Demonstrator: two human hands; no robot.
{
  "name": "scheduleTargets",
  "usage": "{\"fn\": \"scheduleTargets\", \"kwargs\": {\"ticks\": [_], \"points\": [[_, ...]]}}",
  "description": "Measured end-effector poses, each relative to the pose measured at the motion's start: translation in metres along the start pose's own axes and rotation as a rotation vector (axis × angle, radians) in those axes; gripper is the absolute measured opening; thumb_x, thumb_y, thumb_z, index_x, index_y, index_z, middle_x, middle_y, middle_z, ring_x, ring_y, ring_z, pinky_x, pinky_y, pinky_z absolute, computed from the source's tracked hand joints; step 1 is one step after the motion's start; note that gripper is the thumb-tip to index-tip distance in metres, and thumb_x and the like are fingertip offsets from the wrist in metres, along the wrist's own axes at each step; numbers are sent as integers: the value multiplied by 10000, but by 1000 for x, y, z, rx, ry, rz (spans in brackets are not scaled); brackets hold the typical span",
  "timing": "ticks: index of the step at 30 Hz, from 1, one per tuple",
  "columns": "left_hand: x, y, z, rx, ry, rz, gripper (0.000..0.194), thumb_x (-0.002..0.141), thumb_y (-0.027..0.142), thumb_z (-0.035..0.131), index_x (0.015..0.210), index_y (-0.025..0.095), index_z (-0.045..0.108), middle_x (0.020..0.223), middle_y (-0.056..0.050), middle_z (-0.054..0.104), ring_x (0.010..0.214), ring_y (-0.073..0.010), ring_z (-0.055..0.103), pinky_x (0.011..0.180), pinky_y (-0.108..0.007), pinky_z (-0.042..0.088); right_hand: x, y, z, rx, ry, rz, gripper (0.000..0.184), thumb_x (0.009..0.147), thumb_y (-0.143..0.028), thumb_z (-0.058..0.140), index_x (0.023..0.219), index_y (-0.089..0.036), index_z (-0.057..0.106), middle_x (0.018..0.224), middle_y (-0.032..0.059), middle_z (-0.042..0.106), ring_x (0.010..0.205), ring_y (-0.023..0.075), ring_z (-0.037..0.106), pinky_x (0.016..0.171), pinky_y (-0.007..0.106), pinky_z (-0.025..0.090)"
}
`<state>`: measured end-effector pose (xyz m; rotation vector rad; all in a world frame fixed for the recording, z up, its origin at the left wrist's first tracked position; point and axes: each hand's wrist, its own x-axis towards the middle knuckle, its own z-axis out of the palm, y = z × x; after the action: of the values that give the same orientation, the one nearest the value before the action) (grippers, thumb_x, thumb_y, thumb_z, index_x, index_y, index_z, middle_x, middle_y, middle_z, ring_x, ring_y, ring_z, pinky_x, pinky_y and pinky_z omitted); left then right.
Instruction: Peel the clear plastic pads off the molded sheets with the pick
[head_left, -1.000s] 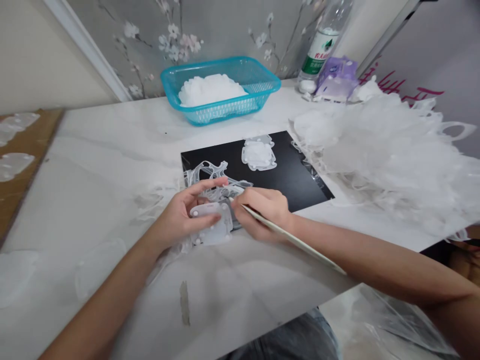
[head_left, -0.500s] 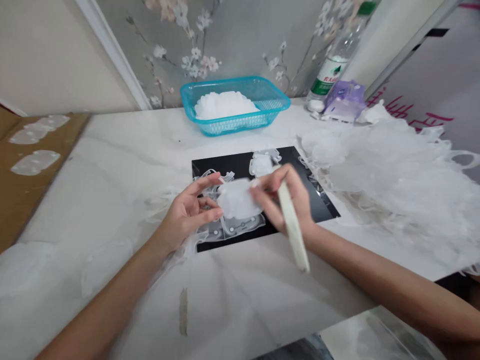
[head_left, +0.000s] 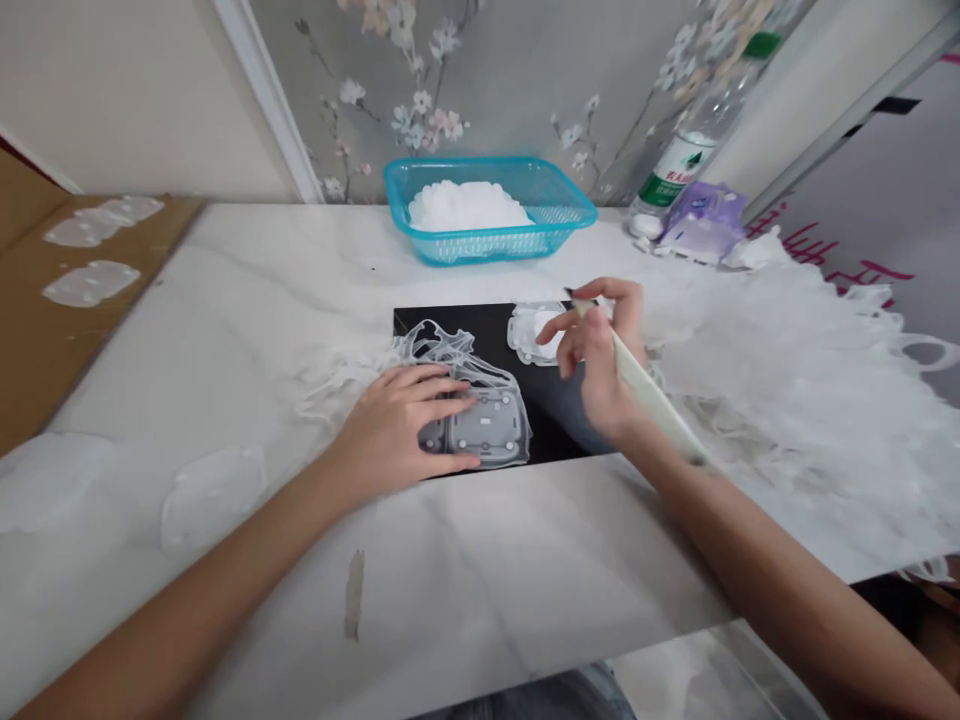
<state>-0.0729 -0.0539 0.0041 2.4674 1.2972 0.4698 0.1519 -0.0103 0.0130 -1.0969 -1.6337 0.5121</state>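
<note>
My left hand point(head_left: 409, 418) lies flat, fingers stretched, on a translucent silicone frame point(head_left: 487, 428) at the front of a black mat point(head_left: 555, 410). My right hand point(head_left: 600, 355) hovers over the mat's far side, gripping a thin pale stick point(head_left: 649, 395) that slants back toward my wrist. Its fingertips are next to a small stack of white trimmed silicone pieces point(head_left: 536, 333) on the mat. A tangle of clear silicone scrap point(head_left: 439, 350) lies just beyond my left hand.
A teal basket point(head_left: 487, 210) holding white pieces stands at the back. A large heap of translucent silicone sheets point(head_left: 795, 350) fills the right side. A bottle point(head_left: 682, 160) and a purple packet point(head_left: 705, 222) stand behind it. Cardboard point(head_left: 67, 290) with flat pieces lies left.
My right hand carried a white piece from near my left hand to the stack at the mat's far side. My left hand dropped flat onto the frame.
</note>
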Motion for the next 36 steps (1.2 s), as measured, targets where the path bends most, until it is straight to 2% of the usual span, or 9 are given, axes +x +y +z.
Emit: {"fn": "scheduleTargets", "kwargs": {"ticks": [1, 3, 6, 9, 12, 16, 23, 30, 36], "points": [[0, -2, 0, 29, -24, 17, 567, 724, 640, 587, 1148, 269, 647, 1229, -38, 622, 1223, -295, 462, 1033, -462, 320, -4, -7, 1, 106, -41, -8, 282, 948, -481, 294, 1014, -219, 376, 695, -26, 573, 454, 94, 439, 469, 253, 351], [1, -6, 0, 65, -63, 26, 598, 739, 662, 552, 1203, 289, 608, 1301, -34, 572, 1289, -292, 404, 1076, -475, 256, -10, -18, 0, 242, -106, -22, 266, 946, -454, 357, 1044, -213, 411, 689, -32, 564, 488, 89, 483, 469, 235, 365], [2, -10, -1, 95, -85, -11, 616, 751, 672, 526, 1250, 314, 566, 1431, -57, 430, 1313, -296, 381, 1069, -488, 265, -12, -25, -4, 194, -255, -27, 160, 912, -356, 495, 945, -201, 480, 650, -31, 605, 535, 88, 542, 502, 215, 403], [1, -10, -1, 121, -101, -87, 647, 752, 693, 501, 1301, 350, 504, 1514, -66, 272, 1330, -309, 353, 1064, -511, 273, -12, -29, -8, 112, -453, -29, 119, 886, -298, 537, 906, -190, 491, 673, -14, 669, 465, 66, 517, 477, 195, 396], [0, -10, -1, 140, -124, -146, 780, 725, 741, 477, 1376, 317, 411, 1524, -84, 242, 1363, -320, 290, 1089, -518, 240, -12, -28, -6, 80, -633, -60, 107, 862, -263, 555, 824, -176, 504, 640, -5, 670, 483, 69, 534, 483, 180, 387], [0, -12, -3, 133, -143, -134, 827, 708, 736, 495, 1385, 267, 412, 1514, -112, 261, 1370, -316, 276, 1099, -508, 229, -18, -21, 1, 156, -824, -58, 101, 860, -228, 543, 788, -164, 512, 603, -8, 639, 508, 70, 531, 502, 167, 377], [2, -15, -8, 32, -194, -97, 812, 716, 647, 550, 1388, 216, 407, 1518, -122, 231, 1387, -307, 244, 1109, -521, 195, -28, -14, 10, 245, -913, 22, 117, 881, -263, 528, 829, -158, 520, 626, -11, 604, 529, 68, 508, 515, 164, 359], [3, -13, -8, 19, -183, -132, 815, 682, 643, 590, 1372, 238, 431, 1516, -95, 241, 1384, -305, 254, 1110, -513, 197, -28, -17, 12, 161, -925, -92, 93, 894, -226, 501, 828, -161, 511, 599, -54, 508, 506, 47, 420, 502, 155, 309], [3, -16, -9, -3, -239, -156, 863, 674, 694, 570, 1401, 270, 378, 1534, -73, 186, 1403, -302, 201, 1122, -510, 164, -17, -22, 3, 81, -1071, -137, 144, 926, -231, 441, 857, -153, 540, 627, -40, 477, 520, 54, 388, 506, 170, 289]]}}
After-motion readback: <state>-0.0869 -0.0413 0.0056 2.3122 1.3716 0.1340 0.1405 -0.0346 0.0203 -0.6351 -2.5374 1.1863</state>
